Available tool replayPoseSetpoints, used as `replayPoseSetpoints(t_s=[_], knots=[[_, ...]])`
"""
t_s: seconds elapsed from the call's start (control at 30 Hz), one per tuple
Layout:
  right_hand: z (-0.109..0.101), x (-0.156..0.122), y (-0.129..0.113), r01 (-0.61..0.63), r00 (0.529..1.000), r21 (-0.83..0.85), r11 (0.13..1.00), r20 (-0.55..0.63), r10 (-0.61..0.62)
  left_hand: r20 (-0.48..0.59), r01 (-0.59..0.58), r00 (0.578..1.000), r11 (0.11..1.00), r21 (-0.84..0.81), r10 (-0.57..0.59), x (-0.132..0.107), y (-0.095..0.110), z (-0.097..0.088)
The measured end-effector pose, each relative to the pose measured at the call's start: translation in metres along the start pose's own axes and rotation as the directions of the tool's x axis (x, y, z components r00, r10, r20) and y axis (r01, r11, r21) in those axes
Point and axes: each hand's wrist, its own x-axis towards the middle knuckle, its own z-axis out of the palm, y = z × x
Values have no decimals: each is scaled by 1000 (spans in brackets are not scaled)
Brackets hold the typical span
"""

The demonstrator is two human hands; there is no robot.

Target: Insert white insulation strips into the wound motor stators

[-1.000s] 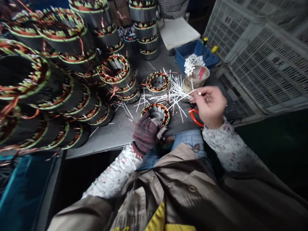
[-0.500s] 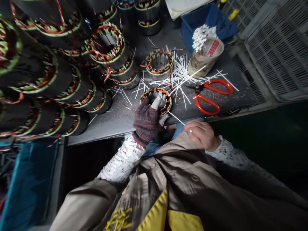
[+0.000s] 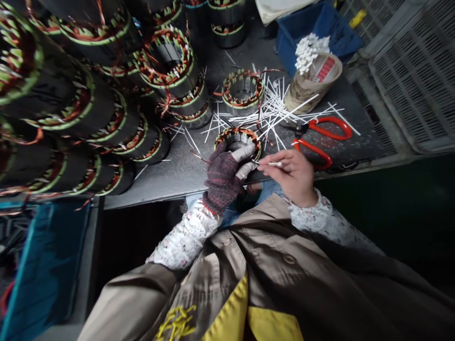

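Observation:
My left hand point(image 3: 223, 176), in a dark knit glove, grips the near rim of a small copper-wound stator point(image 3: 239, 140) at the table's front edge. A white-tipped glove finger lies over its bore. My right hand point(image 3: 292, 174) is bare and pinches a thin white sleeve point(image 3: 273, 164), its tip pointing left at the stator's near side. A loose heap of white sleeves point(image 3: 273, 108) lies just behind the stator, and a second small stator point(image 3: 243, 90) stands beyond it.
Red-handled scissors point(image 3: 320, 137) lie right of the stator. A paper-wrapped bundle of white sleeves point(image 3: 313, 71) leans by a blue bin point(image 3: 327, 23). Stacks of wound stators point(image 3: 85, 99) fill the left and back. Grey plastic crates point(image 3: 412, 71) stand at the right.
My right hand came back from the sleeve heap, dipped toward my lap, then rose to the stator with one sleeve. My left hand stayed on the stator. The view shifted downward.

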Motion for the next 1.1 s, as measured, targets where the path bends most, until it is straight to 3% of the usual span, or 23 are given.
replayPoseSetpoints(t_s=[0.1, 0.2, 0.37, 0.53, 0.73, 0.83, 0.9, 1.0, 1.1], knots=[[-4, -4, -7, 21, 999, -5, 1000, 40, -21, -99, -22, 995, 999, -29, 19, 2, 2, 1], [-5, -4, -12, 78, 996, -158, 984, 63, -69, -137, -22, 991, 998, -58, 14, 3, 3, 3], [-1, 4, -16, 299, 954, -403, 865, 150, -260, -156, -79, 985, 997, -18, 76, 2, 2, 4], [2, 15, -14, 319, 948, -536, 782, 194, -253, -136, -92, 986, 995, 43, 98, -3, 4, 0], [3, 21, -11, 280, 957, -558, 781, 226, -181, -116, -166, 976, 974, 152, 184, -6, -1, -3], [2, 18, -23, 310, 933, -561, 767, 335, -131, -91, -172, 977, 964, 200, 194, -4, 2, -6], [-2, 16, -38, 330, 916, -468, 820, 368, -159, -72, -153, 983, 969, 193, 169, -1, 6, -8], [-12, 15, -60, 329, 922, -292, 898, 306, -238, -50, -123, 990, 984, 132, 130, 1, 9, -10], [-12, 17, -61, 315, 937, -402, 860, 276, -214, -44, -113, 992, 987, 115, 119, -1, 6, -9]])
